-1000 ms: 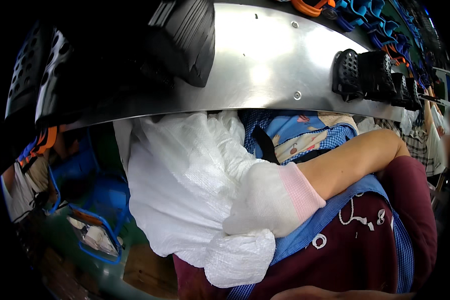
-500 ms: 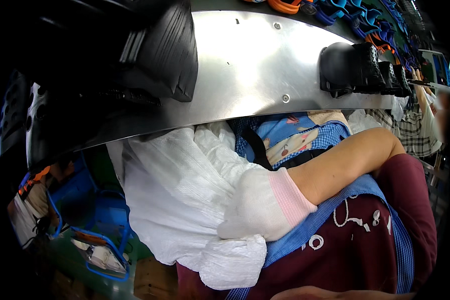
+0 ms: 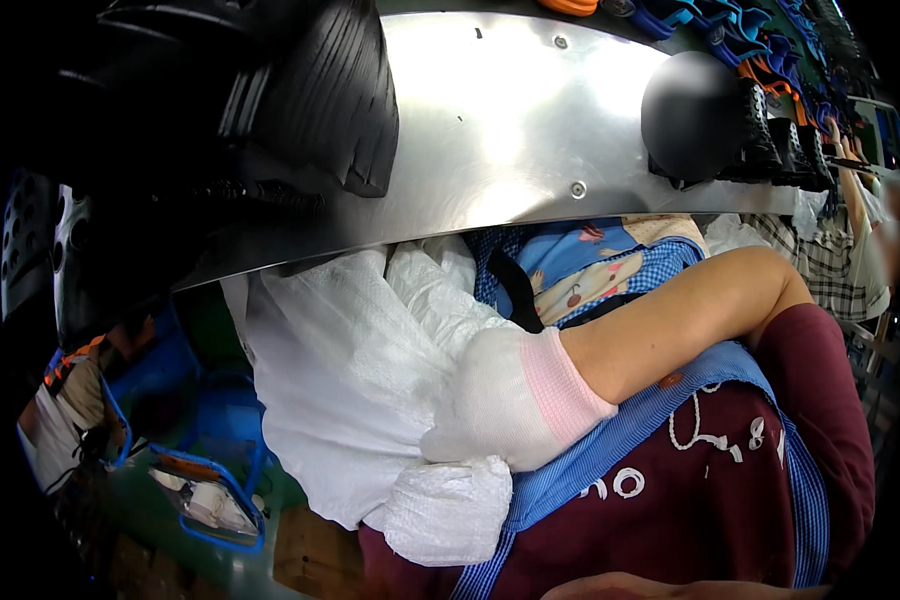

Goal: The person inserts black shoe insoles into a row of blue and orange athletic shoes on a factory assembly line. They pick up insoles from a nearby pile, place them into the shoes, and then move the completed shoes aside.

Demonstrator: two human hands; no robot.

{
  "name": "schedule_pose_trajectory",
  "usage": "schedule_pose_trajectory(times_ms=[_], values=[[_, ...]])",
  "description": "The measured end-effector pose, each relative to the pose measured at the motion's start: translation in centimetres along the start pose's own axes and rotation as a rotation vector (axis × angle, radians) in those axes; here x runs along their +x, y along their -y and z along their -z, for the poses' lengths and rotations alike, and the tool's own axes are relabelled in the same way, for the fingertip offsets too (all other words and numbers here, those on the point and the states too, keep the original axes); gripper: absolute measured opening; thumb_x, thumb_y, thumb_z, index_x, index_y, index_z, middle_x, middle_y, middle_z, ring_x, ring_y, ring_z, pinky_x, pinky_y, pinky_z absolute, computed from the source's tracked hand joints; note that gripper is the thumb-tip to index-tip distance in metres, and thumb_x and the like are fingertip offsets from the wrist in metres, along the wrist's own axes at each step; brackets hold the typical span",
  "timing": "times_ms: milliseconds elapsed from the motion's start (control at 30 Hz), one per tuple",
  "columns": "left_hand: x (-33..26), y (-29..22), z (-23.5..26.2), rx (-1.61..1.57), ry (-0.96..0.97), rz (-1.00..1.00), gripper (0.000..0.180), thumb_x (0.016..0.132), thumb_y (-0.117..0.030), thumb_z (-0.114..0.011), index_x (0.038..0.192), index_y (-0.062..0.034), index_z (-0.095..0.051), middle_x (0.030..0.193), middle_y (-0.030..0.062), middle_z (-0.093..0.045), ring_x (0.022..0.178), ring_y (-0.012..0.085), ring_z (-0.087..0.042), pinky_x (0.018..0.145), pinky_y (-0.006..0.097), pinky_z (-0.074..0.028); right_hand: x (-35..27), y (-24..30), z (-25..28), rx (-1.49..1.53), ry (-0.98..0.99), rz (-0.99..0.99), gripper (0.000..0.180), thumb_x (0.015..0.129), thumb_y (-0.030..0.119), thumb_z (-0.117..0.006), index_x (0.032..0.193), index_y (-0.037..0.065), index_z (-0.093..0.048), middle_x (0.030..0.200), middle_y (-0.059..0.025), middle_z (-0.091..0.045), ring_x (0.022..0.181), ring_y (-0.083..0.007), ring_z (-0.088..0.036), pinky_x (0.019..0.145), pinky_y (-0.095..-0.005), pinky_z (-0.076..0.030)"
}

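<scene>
My right hand [image 3: 490,400], in a white knit glove with a pink cuff, is closed on a white woven sack [image 3: 350,370] beside my body. Its fingers are mostly hidden by the glove's back and the fabric. A bunched end of the sack puffs out just below the fist, while the larger part spreads up and left to the table edge. My bent right arm comes in from the right in a maroon sleeve. I do not see my left hand.
A shiny metal table [image 3: 490,150] runs across the front. Black ribbed items [image 3: 330,110] stand at its left, black perforated clogs [image 3: 760,140] at its right. Blue and orange clogs [image 3: 745,45] line the back. A blue chair [image 3: 220,420] stands lower left; other people work at right.
My right hand has shifted slightly left with the sack still in its grip. The sack's bunched end has moved left and slightly up. The view has shifted a little.
</scene>
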State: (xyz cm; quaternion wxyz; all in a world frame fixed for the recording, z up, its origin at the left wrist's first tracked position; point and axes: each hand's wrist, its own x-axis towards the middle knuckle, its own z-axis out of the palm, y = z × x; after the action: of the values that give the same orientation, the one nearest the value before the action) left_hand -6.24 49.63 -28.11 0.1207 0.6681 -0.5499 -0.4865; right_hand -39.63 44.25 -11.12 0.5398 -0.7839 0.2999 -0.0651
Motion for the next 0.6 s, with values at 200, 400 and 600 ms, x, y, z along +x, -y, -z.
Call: schedule_pose_trajectory(times_ms=[200,400,600], values=[[-0.6,0.0,0.1,-0.027,-0.008,0.011,0.043,0.086,-0.018,-0.06,0.128,-0.0063,-0.059,0.118,0.0082,-0.059,0.109,0.0226,-0.054,0.098,0.037,-0.04,0.8,0.1,0.7,0.008,0.202,-0.025,0.037,0.076,0.02,-0.062,0.112,0.011,-0.058,0.07,-0.0091,-0.063,0.065,-0.0296,-0.066,0.055,-0.0417,-0.05],[-0.5,-0.3,-0.3,-0.08,-0.003,-0.003,0.044,0.086,-0.016,-0.06,0.129,-0.0063,-0.058,0.12,0.0084,-0.059,0.111,0.0228,-0.054,0.1,0.037,-0.039,0.5,0.1,0.5,-0.035,0.208,-0.066,0.044,0.072,0.02,-0.065,0.115,0.014,-0.057,0.071,-0.0089,-0.063,0.065,-0.0288,-0.066,0.055,-0.0421,-0.05],[-1.2,-1.4,-0.4,-0.193,0.009,-0.029,0.045,0.085,-0.014,-0.06,0.13,-0.0063,-0.057,0.122,0.0086,-0.058,0.113,0.0231,-0.053,0.102,0.037,-0.039,0.2,0.3,0.5,-0.105,0.22,-0.141,0.039,0.073,0.019,-0.066,0.112,0.015,-0.059,0.07,-0.0082,-0.062,0.067,-0.0292,-0.067,0.057,-0.0419,-0.051]])
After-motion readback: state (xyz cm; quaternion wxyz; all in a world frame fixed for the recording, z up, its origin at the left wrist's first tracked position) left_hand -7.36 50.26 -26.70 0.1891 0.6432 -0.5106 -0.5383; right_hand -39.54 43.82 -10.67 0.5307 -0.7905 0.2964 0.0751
